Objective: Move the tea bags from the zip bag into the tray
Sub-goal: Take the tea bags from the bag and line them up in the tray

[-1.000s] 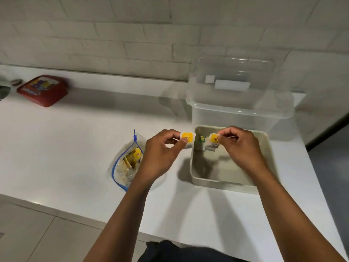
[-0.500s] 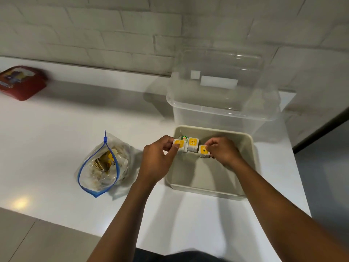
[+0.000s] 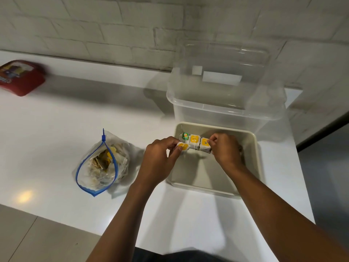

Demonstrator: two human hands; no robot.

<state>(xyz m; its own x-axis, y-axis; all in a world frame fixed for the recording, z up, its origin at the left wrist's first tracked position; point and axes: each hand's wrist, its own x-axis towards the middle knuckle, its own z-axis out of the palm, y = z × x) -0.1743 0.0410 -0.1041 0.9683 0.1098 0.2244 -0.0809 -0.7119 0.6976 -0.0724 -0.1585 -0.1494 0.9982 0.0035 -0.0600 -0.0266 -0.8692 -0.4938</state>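
Two hands hold a short row of tea bags (image 3: pixel 194 141) over a beige tray (image 3: pixel 253 157) near the white bench's (image 3: pixel 75 120) right edge. The left hand (image 3: pixel 160 161) pinches one end, the right hand (image 3: pixel 224 150) the other. An open zip bag (image 3: pixel 100 167) with more tea bags lies left of the tray.

— We see a glossy white counter (image 3: pixel 56 148) and a clear, crinkled plastic zip bag (image 3: pixel 102 163) at left.
— We also note the smooth matt beige plastic tray (image 3: pixel 253 157), paper-wrapped tea bags (image 3: pixel 194 141), and rough painted brick (image 3: pixel 94 31) far off.
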